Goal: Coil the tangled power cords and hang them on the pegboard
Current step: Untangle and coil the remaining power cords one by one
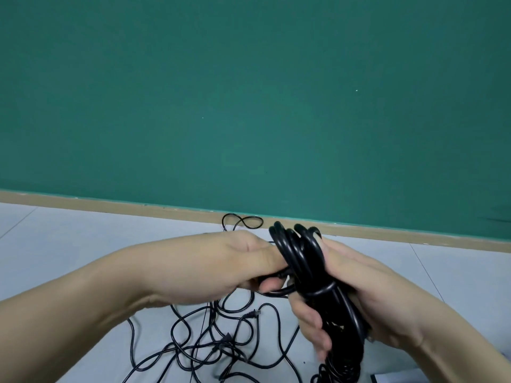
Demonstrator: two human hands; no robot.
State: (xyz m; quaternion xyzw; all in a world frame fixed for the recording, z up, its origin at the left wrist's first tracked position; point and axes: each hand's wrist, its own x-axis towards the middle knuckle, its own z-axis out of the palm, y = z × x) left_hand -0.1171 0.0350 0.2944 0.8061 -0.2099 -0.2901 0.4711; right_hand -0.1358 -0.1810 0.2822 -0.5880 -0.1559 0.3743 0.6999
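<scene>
Cords are what both hands are busy with: one black coiled bundle [312,275] stands nearly upright between them, raised above the floor [83,244], its looped top poking up past the knuckles and its lower end hanging down toward the bottom edge of view. One turn of cord is cinched crosswise around the bundle's middle.

Two bare forearms reach in, one from each lower corner. The right hand [359,294] cradles the bundle from the right side, palm toward it, its fingers [309,324] curled around the front of the coil and clamped on it. The left hand [243,261] comes in level from the left, back of the hand up, its fingers [272,286] curled onto a loose black strand that runs into the bundle just at the cinched turn (the very tip of that strand is hidden under the fingers, so I cannot tell whether it is a plug end).

Below the hands, a loose tangle [215,346] of thin black cord sprawls over the pale tiled floor; how many separate cords make it up I cannot count, though at least two small plug ends show among the loops. One more loop [243,220] of the thin cord lies farther off, touching the tan baseboard [110,204] beneath the green wall [249,92].
</scene>
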